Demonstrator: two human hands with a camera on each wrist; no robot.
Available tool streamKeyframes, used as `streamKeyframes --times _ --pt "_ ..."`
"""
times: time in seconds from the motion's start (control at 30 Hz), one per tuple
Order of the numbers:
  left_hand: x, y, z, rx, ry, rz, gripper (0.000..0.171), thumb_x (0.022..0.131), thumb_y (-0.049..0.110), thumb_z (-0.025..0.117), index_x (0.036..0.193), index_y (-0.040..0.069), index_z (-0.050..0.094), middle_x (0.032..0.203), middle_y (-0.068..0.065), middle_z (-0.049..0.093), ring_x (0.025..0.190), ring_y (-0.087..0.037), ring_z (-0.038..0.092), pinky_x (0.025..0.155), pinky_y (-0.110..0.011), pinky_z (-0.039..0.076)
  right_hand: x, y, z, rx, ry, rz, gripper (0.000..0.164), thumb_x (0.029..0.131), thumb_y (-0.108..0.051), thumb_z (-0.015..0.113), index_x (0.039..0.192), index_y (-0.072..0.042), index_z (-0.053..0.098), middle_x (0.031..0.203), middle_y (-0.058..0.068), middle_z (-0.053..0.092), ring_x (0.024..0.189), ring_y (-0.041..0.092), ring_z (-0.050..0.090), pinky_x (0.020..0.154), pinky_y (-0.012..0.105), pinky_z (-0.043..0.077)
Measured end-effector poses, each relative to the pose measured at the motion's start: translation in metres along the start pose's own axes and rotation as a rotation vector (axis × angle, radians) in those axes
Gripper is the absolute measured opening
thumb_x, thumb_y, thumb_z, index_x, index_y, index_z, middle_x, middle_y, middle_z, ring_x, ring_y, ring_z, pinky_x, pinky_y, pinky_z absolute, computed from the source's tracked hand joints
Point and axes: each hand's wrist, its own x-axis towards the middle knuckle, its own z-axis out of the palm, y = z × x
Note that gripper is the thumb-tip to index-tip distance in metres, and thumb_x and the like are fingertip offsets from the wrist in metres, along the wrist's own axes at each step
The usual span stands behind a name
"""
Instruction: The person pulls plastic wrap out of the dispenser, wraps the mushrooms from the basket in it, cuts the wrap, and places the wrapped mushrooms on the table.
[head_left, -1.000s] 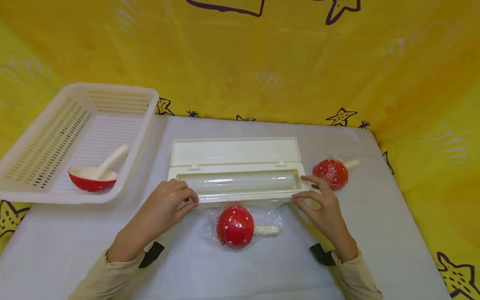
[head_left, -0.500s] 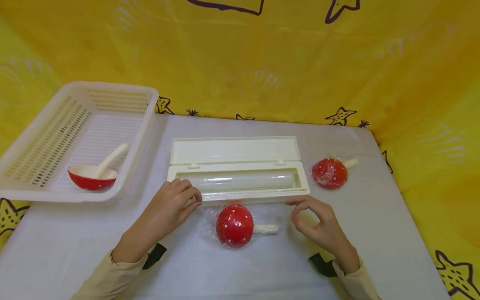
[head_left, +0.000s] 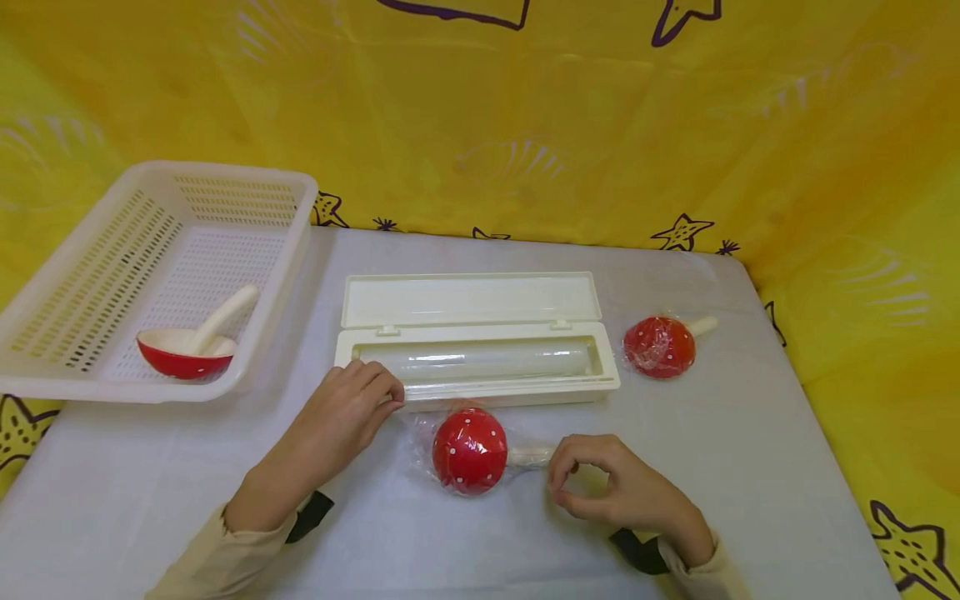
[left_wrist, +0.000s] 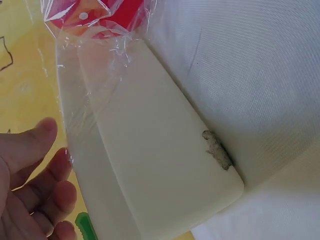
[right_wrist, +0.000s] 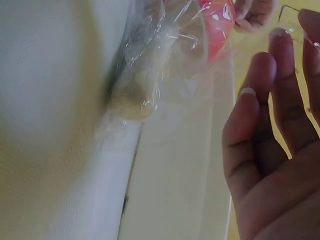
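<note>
A red ladle (head_left: 470, 450) with white dots lies bowl-up-side-down in clear plastic wrap (head_left: 420, 446) before a cream wrap dispenser (head_left: 517, 397). The dispenser's lid is raised, showing the roll (head_left: 487, 362) inside. At its front left corner my left hand (head_left: 337, 421) pinches the wrap between thumb and forefinger. My right hand (head_left: 618, 483) is by the ladle's handle, thumb and forefinger tips together. Clear film glints at the right fingertips (right_wrist: 282, 40) in the right wrist view. There, the film also surrounds the pale handle end (right_wrist: 132, 102).
A white slotted basket (head_left: 273, 308) stands on the left with an unwrapped red ladle (head_left: 183, 360) inside. Another red ladle (head_left: 660, 346), covered in film, lies right of the dispenser. A yellow patterned cloth (head_left: 480, 125) hangs behind the white table (head_left: 750, 467).
My right hand has left the dispenser's front right corner and come down and left towards the ladle's handle. My left hand has shifted slightly right along the dispenser's front.
</note>
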Motion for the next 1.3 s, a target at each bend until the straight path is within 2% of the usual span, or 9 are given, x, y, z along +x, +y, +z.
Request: streamKeyframes --times 0.33,0.4,0.53,0.63,0.87,0.97,1.1,1.2,1.3 --pt "-0.001 0.000 0.000 0.028 0.040 0.011 0.030 0.069 0.011 0.089 0.092 0.011 0.070 0.084 0.000 0.062 0.075 -0.015 0.049 0.062 -0.027 0.037 0.007 -0.001 0.010 -0.040 -0.173 0.176 0.012 0.094 -0.026 0.068 0.102 -0.018 0.070 0.097 -0.004 0.073 0.088 0.008 0.065 0.084 0.026 0.055" --pt "-0.002 -0.002 0.001 0.041 0.053 0.020 0.027 0.067 0.010 0.090 0.087 0.012 0.072 0.082 0.000 0.062 0.073 -0.016 0.048 0.061 -0.027 0.036 0.008 -0.001 0.010 -0.025 -0.117 0.217 0.014 0.097 -0.026 0.064 0.102 -0.015 0.071 0.094 0.000 0.073 0.084 0.008 0.065 0.079 0.026 0.057" --pt "-0.002 -0.002 0.002 0.032 0.048 0.025 0.026 0.065 0.006 0.090 0.081 0.014 0.071 0.082 0.002 0.062 0.074 -0.015 0.048 0.061 -0.027 0.036 0.013 0.003 0.011 -0.146 0.123 0.191 0.005 0.093 -0.013 0.069 0.098 -0.011 0.069 0.088 0.002 0.071 0.077 0.010 0.063 0.070 0.026 0.057" --pt "-0.003 0.001 0.001 0.013 0.020 0.022 0.028 0.067 0.004 0.088 0.083 0.013 0.068 0.085 0.002 0.063 0.076 -0.015 0.049 0.062 -0.027 0.037 0.018 0.008 0.015 -0.298 0.231 0.214 0.028 0.083 -0.015 0.080 0.107 -0.012 0.066 0.100 -0.001 0.069 0.089 0.013 0.061 0.077 0.030 0.055" --pt "-0.007 0.016 0.003 -0.169 -0.055 -0.011 0.028 0.075 0.001 0.081 0.092 0.011 0.062 0.087 0.003 0.064 0.078 -0.009 0.052 0.067 -0.022 0.048 0.026 0.018 0.031 -0.391 0.138 0.306 0.069 0.075 -0.036 0.086 0.131 -0.010 0.055 0.126 0.000 0.059 0.117 0.016 0.055 0.098 0.040 0.053" --pt "-0.009 0.023 0.005 -0.399 -0.130 -0.092 0.028 0.081 -0.003 0.075 0.103 0.007 0.061 0.086 0.002 0.064 0.077 -0.005 0.053 0.065 -0.020 0.050 0.030 0.021 0.035 -0.407 0.091 0.332 0.069 0.077 -0.043 0.084 0.132 -0.012 0.055 0.124 -0.004 0.060 0.114 0.013 0.055 0.094 0.038 0.055" --pt "-0.013 0.028 0.009 -0.699 -0.308 -0.221 0.033 0.090 -0.001 0.066 0.121 0.009 0.060 0.089 0.002 0.065 0.080 -0.001 0.054 0.068 -0.019 0.052 0.034 0.021 0.038 -0.442 0.047 0.345 0.058 0.079 -0.037 0.083 0.127 -0.015 0.059 0.115 -0.005 0.062 0.106 0.010 0.057 0.088 0.032 0.056" --pt "-0.017 0.028 0.013 -0.797 -0.437 -0.225 0.025 0.094 0.004 0.063 0.117 0.016 0.066 0.094 0.005 0.066 0.086 -0.002 0.056 0.075 -0.020 0.053 0.036 0.021 0.040 -0.520 0.029 0.309 0.050 0.080 -0.028 0.083 0.122 -0.011 0.063 0.109 -0.003 0.063 0.100 0.011 0.057 0.086 0.031 0.055" --pt "-0.019 0.029 0.018 -0.802 -0.555 -0.161 0.018 0.094 0.005 0.063 0.105 0.017 0.071 0.100 0.007 0.068 0.092 -0.002 0.059 0.083 -0.022 0.054 0.038 0.022 0.041 -0.588 0.013 0.282 0.043 0.081 -0.023 0.081 0.118 -0.008 0.064 0.104 -0.001 0.065 0.097 0.012 0.059 0.085 0.031 0.055"
